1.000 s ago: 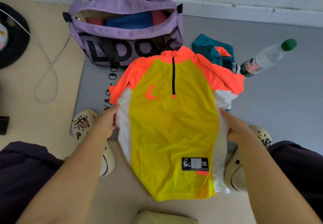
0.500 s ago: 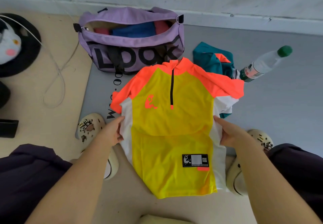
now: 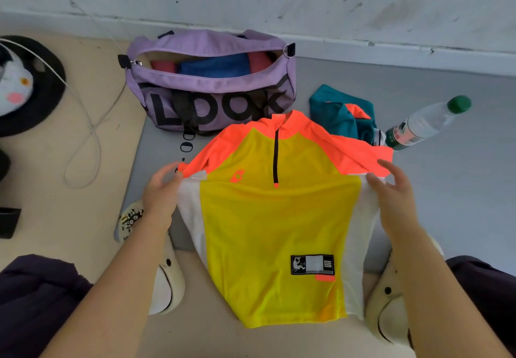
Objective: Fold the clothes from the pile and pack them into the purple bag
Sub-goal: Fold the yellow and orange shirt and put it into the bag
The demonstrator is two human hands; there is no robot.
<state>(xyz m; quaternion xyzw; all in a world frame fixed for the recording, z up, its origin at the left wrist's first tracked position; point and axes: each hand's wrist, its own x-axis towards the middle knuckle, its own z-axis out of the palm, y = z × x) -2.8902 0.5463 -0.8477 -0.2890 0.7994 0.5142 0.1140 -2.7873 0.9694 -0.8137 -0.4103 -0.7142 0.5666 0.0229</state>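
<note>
Before the soft purple bag (image 3: 212, 89), both hands pinch a smooth jersey (image 3: 275, 234).

Left hand (image 3: 160, 193), right hand (image 3: 392, 193) seemingly pinching

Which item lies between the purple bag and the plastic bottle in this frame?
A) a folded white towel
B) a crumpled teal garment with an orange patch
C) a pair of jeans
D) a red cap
B: a crumpled teal garment with an orange patch lies on the grey mat, right of the purple bag and left of the green-capped plastic bottle.
</note>
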